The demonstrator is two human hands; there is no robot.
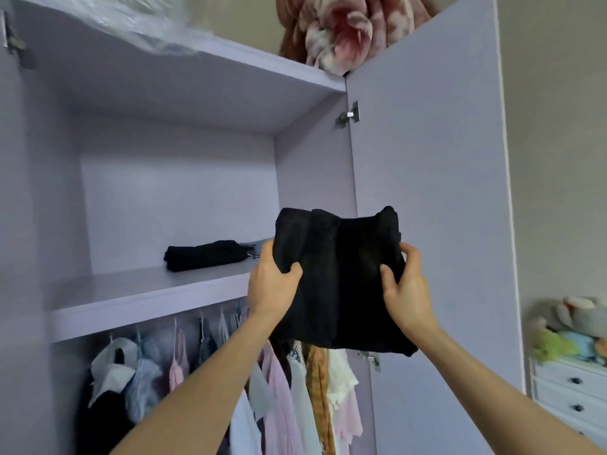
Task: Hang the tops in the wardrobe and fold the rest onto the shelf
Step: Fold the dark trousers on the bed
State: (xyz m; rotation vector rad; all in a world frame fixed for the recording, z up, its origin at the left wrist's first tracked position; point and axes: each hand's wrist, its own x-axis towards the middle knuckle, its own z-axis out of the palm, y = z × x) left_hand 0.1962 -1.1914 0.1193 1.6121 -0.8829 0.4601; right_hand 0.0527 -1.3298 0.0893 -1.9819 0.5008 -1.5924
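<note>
Lifting a folded black garment (341, 280), left hand (272, 284) and right hand (405, 290) each pinch a side edge, holding it just right of the shelf (138, 290); uneven grip could unfold it short of the black pile (207, 256).

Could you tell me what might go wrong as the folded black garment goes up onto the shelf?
The folded black garment is gripped only at its sides by the left hand and right hand, so its lower layers could sag open. It might also catch the shelf edge, or shove the black bundle already there.
</note>
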